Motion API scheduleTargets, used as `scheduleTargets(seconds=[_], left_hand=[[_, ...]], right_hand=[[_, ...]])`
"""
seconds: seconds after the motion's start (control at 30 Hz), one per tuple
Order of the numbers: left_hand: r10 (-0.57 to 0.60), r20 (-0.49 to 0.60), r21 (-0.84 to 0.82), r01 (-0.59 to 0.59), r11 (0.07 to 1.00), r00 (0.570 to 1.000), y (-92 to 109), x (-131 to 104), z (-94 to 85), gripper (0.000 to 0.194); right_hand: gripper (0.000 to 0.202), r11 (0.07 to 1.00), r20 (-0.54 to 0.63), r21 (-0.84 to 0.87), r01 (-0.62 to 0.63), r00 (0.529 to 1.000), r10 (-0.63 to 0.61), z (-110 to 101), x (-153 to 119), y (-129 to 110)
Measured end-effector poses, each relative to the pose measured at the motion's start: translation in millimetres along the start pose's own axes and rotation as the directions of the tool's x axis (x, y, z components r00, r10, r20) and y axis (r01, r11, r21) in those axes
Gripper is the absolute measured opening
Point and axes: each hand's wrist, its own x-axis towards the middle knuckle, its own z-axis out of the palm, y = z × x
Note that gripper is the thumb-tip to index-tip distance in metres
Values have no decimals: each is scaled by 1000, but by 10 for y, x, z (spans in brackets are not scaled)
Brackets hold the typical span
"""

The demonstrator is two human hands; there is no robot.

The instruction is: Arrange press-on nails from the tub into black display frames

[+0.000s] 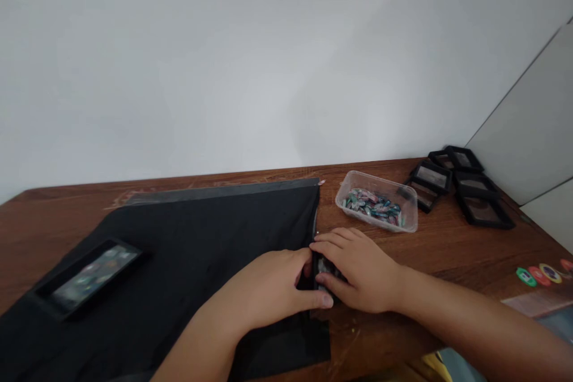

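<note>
Dark frame (pixel 326 265), in the head view, is partly hidden at the right edge of the black cloth (pixel 206 239). The left hand (pixel 280 283), bent inward, pinches its left side; the right hand (pixel 360 265), arched over, clasps it with thumb and fingers.

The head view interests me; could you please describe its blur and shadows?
Head view: framed case on black cloth, blurred; head view: soft diagonal shadow edge across the wall; head view: dim item, partly hidden at the right hand.

Brn wood tbl (pixel 474 256) w/ colourful discs (pixel 550 273); wht wall (pixel 224 71) bhnd.
</note>
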Motion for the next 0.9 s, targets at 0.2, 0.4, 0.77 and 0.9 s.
scheduleTargets(seconds=[0.2, 0.4, 0.77, 0.9], left_hand=[[-5, 3, 5, 5, 1000, 1000, -1, -5, 4, 41], [-23, 3, 16, 23, 1000, 1000, 20, -10, -3, 39], [-60, 19, -28, 60, 998, 998, 24, 4, -1, 40], [-60, 13, -25, 60, 998, 998, 8, 4, 8, 43]], right_hand=[[45, 999, -21, -37, -5, 1000, 4, -12, 9, -16], [45, 999, -1, -27, -20, 1000, 20, -26, 13, -24], [47, 1000, -166, -10, 23, 986, -24, -23, 2, 21], [41, 997, -380, 19, 71, 923, -58, -54, -8, 21]])
